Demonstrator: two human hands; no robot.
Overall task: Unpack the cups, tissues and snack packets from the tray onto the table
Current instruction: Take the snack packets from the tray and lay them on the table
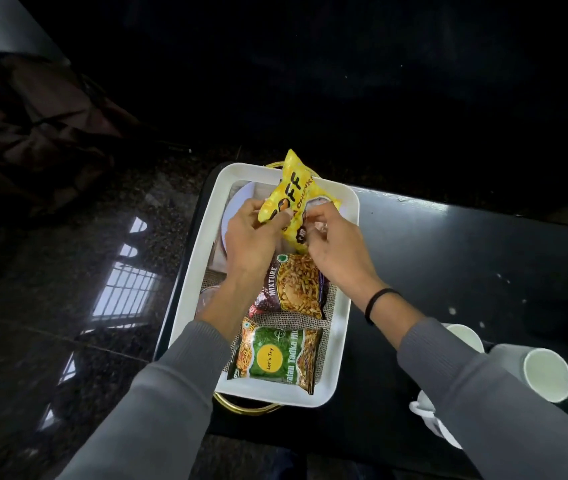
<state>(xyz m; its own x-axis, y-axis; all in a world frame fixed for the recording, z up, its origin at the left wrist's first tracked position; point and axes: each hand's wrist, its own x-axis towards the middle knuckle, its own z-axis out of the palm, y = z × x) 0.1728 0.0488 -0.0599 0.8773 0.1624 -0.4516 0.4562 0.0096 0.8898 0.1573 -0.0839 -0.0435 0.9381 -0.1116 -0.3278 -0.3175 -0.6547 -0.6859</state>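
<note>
Overhead: two bare hands work above a white tray [202, 258] with gold handles, set on a dark surface [448, 258].
Left hand [249, 237]: fingers clamped on the left edge of a yellow packet [293, 192], lifted over the tray's far half.
Right hand [336, 251]: fingers pinched together on the same packet's lower right edge; a black band [377, 303] circles the wrist.
Yellow packet: black letters "OFF" read clearly, the rest partly covered by fingers; smaller red lettering beside it is cut off.
Brown packet [293, 289]: lying in the tray just below both sets of fingers, marked "MIXTURE" in white, with a green dot symbol at its top.
Green packet [277, 355]: nearest the wearer in the tray, on burlap lining; a yellow circle reads "Let's Try", and "Tadka" runs along the side.
Plate [239, 206]: pale, partly hidden under the left fingers, in the tray's far left.
Cups [545, 374]: white, resting on the surface well to the right of the right fingers, outside the tray.
Sleeves: grey, on both arms.
</note>
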